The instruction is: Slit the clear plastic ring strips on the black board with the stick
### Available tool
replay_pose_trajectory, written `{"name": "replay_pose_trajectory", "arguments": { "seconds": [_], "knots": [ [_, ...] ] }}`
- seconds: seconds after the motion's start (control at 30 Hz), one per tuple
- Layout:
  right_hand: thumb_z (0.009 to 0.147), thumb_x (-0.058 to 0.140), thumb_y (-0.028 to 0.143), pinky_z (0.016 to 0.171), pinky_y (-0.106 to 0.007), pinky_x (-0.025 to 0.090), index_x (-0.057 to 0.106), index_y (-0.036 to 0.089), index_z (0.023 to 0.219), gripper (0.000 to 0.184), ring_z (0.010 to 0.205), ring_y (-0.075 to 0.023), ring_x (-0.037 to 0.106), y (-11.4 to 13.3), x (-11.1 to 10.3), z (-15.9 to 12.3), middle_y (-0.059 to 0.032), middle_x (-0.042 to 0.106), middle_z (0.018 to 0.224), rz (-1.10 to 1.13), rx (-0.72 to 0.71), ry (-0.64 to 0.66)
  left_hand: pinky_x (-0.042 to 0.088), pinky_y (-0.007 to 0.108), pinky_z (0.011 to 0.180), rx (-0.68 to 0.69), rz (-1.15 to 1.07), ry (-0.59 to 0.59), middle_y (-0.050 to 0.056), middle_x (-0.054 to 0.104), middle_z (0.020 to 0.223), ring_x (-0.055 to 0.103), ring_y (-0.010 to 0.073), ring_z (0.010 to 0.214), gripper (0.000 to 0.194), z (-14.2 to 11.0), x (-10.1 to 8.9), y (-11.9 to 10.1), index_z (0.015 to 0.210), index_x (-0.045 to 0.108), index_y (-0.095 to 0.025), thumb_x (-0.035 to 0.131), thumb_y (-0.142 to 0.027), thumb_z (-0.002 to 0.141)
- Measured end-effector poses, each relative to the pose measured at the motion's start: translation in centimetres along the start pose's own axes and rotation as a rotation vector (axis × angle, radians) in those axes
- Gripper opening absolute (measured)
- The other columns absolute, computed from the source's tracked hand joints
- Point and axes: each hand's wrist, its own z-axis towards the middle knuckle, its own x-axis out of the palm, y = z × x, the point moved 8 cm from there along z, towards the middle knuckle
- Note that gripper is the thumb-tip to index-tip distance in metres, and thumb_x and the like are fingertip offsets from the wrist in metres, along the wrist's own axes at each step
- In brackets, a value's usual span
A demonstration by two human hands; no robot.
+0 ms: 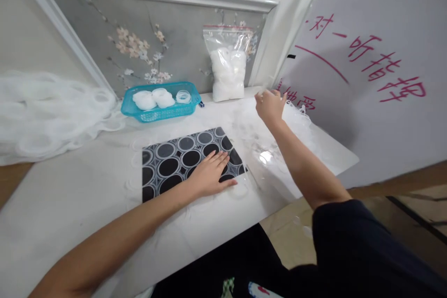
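My left hand (209, 173) lies flat with its fingers stretched on a thin translucent sheet patterned with rings (192, 157). Under the sheet is a black rectangular mat (237, 160), which makes the circles stand out dark; faint rings extend past the mat's left edge. Farther off to the right, my right hand (270, 108) is above the table with its fingers curled together. What they hold, if anything, is hidden. Below and beside it spreads a pile of clear plastic scraps (256, 132), with several thin loops near its far edge.
A blue basket (159, 116) holds stacks of white discs (153, 98). To its right stands a clear zip bag (228, 72) packed with white pieces. A large heap of ring-cut sheets (52, 114) covers the table's left end. A whiteboard (366, 116) with red writing borders the right.
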Motion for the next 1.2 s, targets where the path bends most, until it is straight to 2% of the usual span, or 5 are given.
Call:
{"name": "replay_pose_trajectory", "arguments": {
  "seconds": [0.23, 0.4, 0.8, 1.0, 1.2],
  "knots": [
    [0.087, 0.056, 0.021, 0.107, -0.061, 0.029, 0.069, 0.015, 0.086, 0.015, 0.131, -0.0371, 0.043, -1.0, -0.3, -2.2, -0.016, 0.065, 0.121, 0.112, -0.054, 0.062, 0.02, 0.04, 0.118, 0.094, 0.012, 0.065, 0.017, 0.029, 0.154, 0.027, 0.0266, 0.144, 0.079, -3.9, -1.5, -2.0, 0.144, 0.04, -0.006, 0.019, -0.065, 0.096],
    [0.092, 0.053, 0.023, 0.114, -0.052, 0.028, 0.069, 0.023, 0.082, 0.019, 0.118, -0.026, 0.06, 6.0, 0.3, -8.9, -0.005, 0.074, 0.097, 0.474, -0.415, 0.251, 0.02, 0.039, 0.117, 0.089, 0.05, 0.02, 0.016, 0.033, 0.153, 0.03, 0.0256, 0.143, 0.076, -9.1, -2.2, -1.3, 0.146, 0.036, -0.009, 0.026, -0.064, 0.096],
    [0.092, 0.057, 0.025, 0.111, -0.041, 0.04, 0.073, 0.022, 0.094, 0.016, 0.113, -0.0194, 0.063, 25.4, 4.3, -19.6, -0.0021, 0.075, 0.101, 1.071, -0.867, 0.849, 0.023, 0.042, 0.116, -0.197, 0.135, 0.039, 0.022, 0.035, 0.151, 0.03, 0.0307, 0.143, 0.082, -17.8, -1.9, 2.3, 0.145, 0.036, -0.004, 0.024, -0.067, 0.094],
    [0.091, 0.058, 0.036, 0.103, -0.041, 0.048, 0.075, 0.021, 0.089, 0.023, 0.112, -0.022, 0.064, 26.6, 7.6, -21.6, -0.0009, 0.076, 0.081, 1.037, -0.752, 1.107, 0.023, 0.048, 0.115, -0.184, 0.148, -0.045, 0.022, 0.04, 0.148, 0.031, 0.0364, 0.141, 0.086, -18.6, -1.8, 1.8, 0.14, 0.043, -0.002, 0.023, -0.07, 0.092],
    [0.091, 0.056, 0.041, 0.104, -0.042, 0.047, 0.076, 0.023, 0.091, 0.027, 0.122, -0.0235, 0.058, 26.2, 7.8, -21.9, -0.0022, 0.075, 0.078, 1.056, -0.743, 1.134, 0.027, 0.05, 0.112, -0.26, 0.15, -0.083, 0.018, 0.042, 0.148, 0.035, 0.04, 0.138, 0.086, -18.8, -1.8, 1.8, 0.139, 0.046, -0.004, 0.022, -0.072, 0.091]
  ]
}}
